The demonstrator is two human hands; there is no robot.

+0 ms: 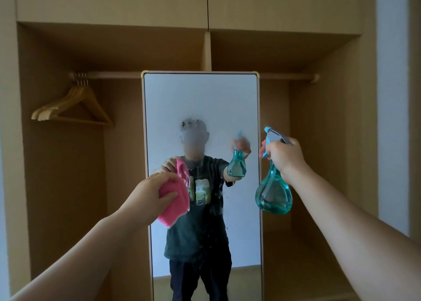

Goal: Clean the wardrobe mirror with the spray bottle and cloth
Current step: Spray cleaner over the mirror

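Note:
A tall mirror (227, 100) with a thin pale frame stands upright in the middle of an open wooden wardrobe. Droplets and a misty patch sit on the glass near its centre. My left hand (150, 193) grips a folded pink cloth (176, 201) just in front of the mirror's left edge. My right hand (284, 154) holds a clear teal spray bottle (274, 193) by its neck and trigger, raised just right of the mirror's right edge, nozzle pointing left toward the glass. The mirror reflects a person holding both items.
Several wooden hangers (75, 107) hang on the rail (109, 75) at the upper left of the wardrobe. A vertical divider (206, 50) sits above the mirror. A pale wall (391, 95) borders the wardrobe on the right.

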